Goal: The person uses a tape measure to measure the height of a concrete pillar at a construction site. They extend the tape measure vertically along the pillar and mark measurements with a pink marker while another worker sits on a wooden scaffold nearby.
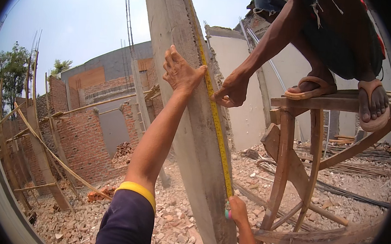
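Head view: where does the tape measure point(219, 135) lie from my hands?
Along the right-hand edge of the concrete pillar point(190, 135), between your two hands, its long axis following the pillar's length, from upper left to lower right

How does my left hand point(182, 73) stand?
High up, fingers spread over the pillar's face, palm toward the concrete; your thumb reaches right, its tip at the tape's edge

And my right hand point(238, 209)?
Down at the tape's lower end, fingers closed around it, beside a small green and pink part; you cannot tell from here how the hidden fingers sit

Whose hand is nearer the tape's middle stretch?
Not yours: a co-worker's hand point(232, 89) comes from the right, above the wooden frame point(281, 170), finger pointed at the tape just below your left thumb, well above your right hand
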Available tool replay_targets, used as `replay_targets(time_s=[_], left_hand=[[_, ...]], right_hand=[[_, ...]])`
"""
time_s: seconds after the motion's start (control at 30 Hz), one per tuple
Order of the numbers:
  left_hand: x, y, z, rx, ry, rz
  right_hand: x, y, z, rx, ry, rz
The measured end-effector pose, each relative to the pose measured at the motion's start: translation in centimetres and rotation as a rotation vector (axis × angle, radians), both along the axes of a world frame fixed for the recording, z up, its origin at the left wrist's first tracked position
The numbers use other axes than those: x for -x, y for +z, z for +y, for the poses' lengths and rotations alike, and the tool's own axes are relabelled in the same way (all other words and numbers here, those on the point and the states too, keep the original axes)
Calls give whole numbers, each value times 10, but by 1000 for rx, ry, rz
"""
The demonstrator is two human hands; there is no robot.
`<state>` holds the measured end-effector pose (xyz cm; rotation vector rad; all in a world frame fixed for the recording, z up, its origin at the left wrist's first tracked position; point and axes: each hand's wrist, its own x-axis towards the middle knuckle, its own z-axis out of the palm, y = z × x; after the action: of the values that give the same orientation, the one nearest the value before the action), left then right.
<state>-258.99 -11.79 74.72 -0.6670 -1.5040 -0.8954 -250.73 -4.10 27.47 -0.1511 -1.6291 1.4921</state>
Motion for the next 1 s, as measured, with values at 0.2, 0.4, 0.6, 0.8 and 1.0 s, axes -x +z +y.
replay_targets(time_s=[0.2,0.4,0.6,0.8,1.0], left_hand=[[-3,-1,0,-4,-13,-17],[-2,-2,1,-21,-4,6],[3,-2,0,-3,2,17],[9,0,1,-6,8,86],[16,0,1,-6,15,130]], right_hand=[[-4,2,0,-25,-13,-1],[-5,5,-2,-48,-39,18],[3,-5,1,9,14,16],[-7,4,-3,-23,-10,-16],[-14,14,-7,-9,-9,-38]])
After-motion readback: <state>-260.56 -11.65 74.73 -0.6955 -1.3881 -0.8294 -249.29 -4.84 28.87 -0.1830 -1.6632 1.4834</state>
